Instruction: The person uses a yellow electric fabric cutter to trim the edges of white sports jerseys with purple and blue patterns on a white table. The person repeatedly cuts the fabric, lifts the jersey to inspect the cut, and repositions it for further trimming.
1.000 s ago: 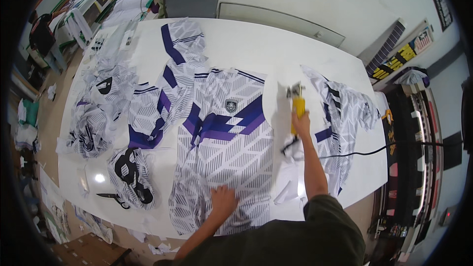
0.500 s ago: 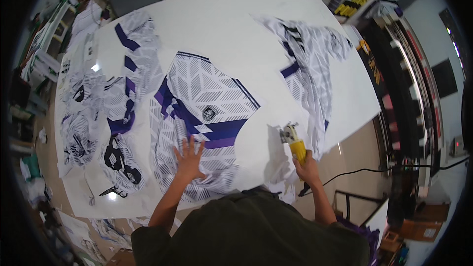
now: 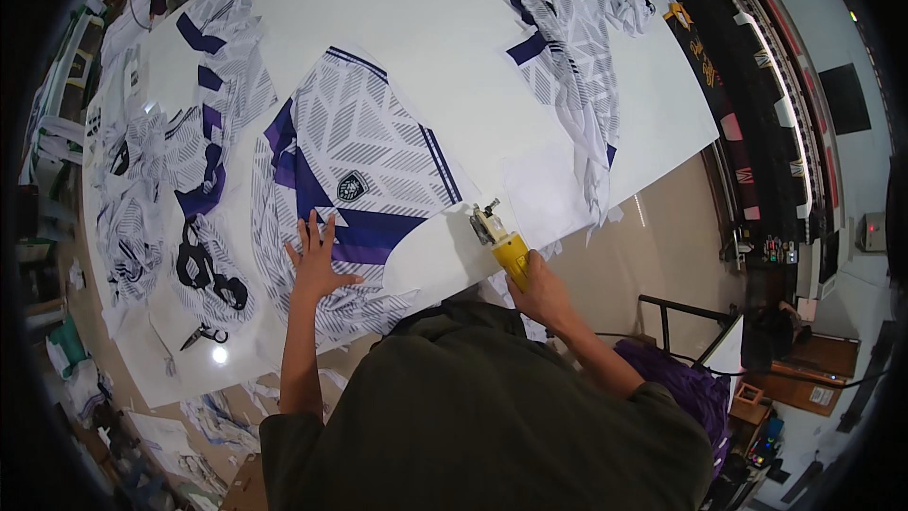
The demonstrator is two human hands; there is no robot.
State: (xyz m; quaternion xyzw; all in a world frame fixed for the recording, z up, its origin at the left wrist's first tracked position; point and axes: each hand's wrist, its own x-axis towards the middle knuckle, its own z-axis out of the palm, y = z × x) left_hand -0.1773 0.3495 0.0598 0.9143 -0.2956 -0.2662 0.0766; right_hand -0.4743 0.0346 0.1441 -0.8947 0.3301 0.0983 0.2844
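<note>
Flat on the white table (image 3: pixel 426 47) lies a white patterned fabric panel (image 3: pixel 364 123) with purple bands and a dark crest. My left hand (image 3: pixel 320 263), fingers spread, presses on its lower purple band. In my right hand (image 3: pixel 539 289) is a yellow handheld electric fabric cutter (image 3: pixel 511 255), gripped by its body. The cutter's metal head points up and left, just off the panel's lower right corner, apart from the cloth. Under the panel's left side lies more striped fabric (image 3: pixel 270 208). Its near end bunches against my body.
More white and purple pieces (image 3: pixel 203 114) pile along the left side. Black-handled scissors (image 3: pixel 203 334) lie near the front left edge. A long crumpled fabric strip (image 3: pixel 577 76) lies on the right. The cutter's cord trails right past a black metal frame (image 3: pixel 690 312). A large printer-like machine (image 3: pixel 776 114) stands beyond.
The cutter has moved left, close to the panel's lower right corner. My left hand stays spread on the panel, near the purple band. The whole view has shifted and tilted.
</note>
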